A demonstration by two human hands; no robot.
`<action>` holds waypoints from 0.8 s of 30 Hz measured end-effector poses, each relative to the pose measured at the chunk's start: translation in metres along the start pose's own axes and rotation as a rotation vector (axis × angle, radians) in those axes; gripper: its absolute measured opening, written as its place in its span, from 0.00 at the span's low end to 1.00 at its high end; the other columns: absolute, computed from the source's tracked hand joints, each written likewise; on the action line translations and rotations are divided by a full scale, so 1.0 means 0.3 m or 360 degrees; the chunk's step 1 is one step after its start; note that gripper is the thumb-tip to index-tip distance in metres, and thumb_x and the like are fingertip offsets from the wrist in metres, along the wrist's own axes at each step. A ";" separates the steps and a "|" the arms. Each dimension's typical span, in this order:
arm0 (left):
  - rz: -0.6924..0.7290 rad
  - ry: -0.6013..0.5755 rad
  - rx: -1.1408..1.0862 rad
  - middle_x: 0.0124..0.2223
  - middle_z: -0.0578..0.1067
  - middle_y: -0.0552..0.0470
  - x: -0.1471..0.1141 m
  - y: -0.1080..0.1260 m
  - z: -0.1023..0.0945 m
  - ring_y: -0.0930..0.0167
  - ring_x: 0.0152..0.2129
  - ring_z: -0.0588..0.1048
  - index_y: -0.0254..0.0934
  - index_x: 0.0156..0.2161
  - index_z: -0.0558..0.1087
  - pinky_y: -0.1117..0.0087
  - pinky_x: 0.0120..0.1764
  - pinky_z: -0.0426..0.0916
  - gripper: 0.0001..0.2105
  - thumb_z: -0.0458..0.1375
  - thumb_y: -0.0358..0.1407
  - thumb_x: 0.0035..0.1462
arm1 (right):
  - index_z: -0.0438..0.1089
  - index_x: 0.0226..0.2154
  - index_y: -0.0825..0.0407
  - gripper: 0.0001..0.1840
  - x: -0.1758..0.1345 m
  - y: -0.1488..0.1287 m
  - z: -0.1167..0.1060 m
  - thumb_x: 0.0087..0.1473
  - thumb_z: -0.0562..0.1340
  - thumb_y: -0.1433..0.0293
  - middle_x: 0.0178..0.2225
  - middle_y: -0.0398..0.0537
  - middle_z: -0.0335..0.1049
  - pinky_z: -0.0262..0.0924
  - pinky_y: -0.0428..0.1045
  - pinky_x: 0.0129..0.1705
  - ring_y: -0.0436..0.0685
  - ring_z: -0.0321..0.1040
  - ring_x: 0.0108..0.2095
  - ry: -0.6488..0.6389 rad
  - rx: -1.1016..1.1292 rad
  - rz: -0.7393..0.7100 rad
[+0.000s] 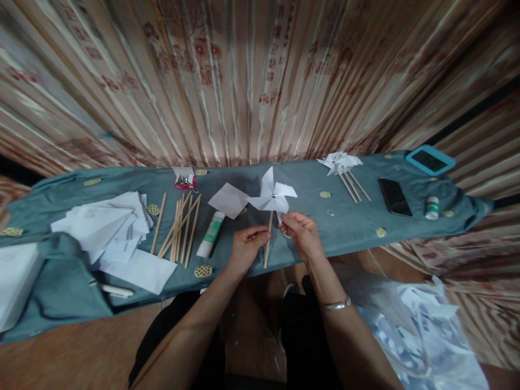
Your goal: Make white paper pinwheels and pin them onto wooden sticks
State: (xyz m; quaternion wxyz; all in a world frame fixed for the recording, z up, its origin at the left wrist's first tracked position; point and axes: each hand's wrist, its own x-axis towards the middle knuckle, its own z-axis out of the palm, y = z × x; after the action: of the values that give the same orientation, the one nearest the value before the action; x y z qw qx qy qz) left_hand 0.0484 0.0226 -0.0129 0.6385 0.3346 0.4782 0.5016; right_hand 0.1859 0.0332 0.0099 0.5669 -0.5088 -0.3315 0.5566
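A white paper pinwheel [279, 201] on a thin wooden stick stands tilted over the cloth, a shiny pin at its centre. My left hand [248, 244] is closed in a pinch around the stick below the blades. With thumb and fingers, my right hand [299, 232] pinches the tip of the lower paper blade. Just left of the pinwheel lies a white paper square [229, 200]. A green and white glue stick [211, 234] rests beside my left hand.
Several wooden sticks [179, 230], stacked paper [109, 216] and a red box of pins [184, 180] lie left. Finished pinwheels [340, 161], a phone [395, 196], a second glue stick [433, 208] and a blue-framed device [430, 160] lie right. A plastic bag [430, 325] sits below.
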 end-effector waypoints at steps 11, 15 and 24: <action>0.0033 -0.0051 0.0018 0.23 0.77 0.53 -0.005 0.005 0.002 0.76 0.19 0.69 0.35 0.26 0.81 0.75 0.26 0.65 0.10 0.69 0.36 0.33 | 0.72 0.16 0.51 0.16 -0.010 0.013 0.014 0.33 0.73 0.58 0.17 0.41 0.71 0.56 0.44 0.26 0.46 0.61 0.19 -0.0093 0.0001 0.0021; 0.0038 -0.0041 0.0020 0.22 0.77 0.52 -0.001 -0.005 0.002 0.76 0.19 0.69 0.35 0.26 0.80 0.75 0.25 0.65 0.11 0.69 0.37 0.33 | 0.71 0.15 0.51 0.16 -0.013 0.018 0.021 0.35 0.73 0.58 0.17 0.41 0.71 0.55 0.45 0.26 0.46 0.60 0.19 -0.0126 -0.0011 0.0009; 0.0058 -0.0077 -0.0010 0.24 0.78 0.52 0.000 -0.010 -0.001 0.74 0.20 0.70 0.35 0.27 0.80 0.72 0.28 0.66 0.11 0.70 0.37 0.34 | 0.70 0.15 0.50 0.17 -0.014 0.021 0.027 0.35 0.72 0.56 0.17 0.41 0.70 0.56 0.45 0.25 0.46 0.60 0.19 -0.0159 -0.0095 -0.0035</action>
State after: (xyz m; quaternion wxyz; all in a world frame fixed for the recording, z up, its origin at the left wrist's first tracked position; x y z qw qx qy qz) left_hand 0.0491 0.0218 -0.0158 0.6416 0.3533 0.4550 0.5064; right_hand 0.1758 0.0300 0.0068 0.5403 -0.4936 -0.3814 0.5647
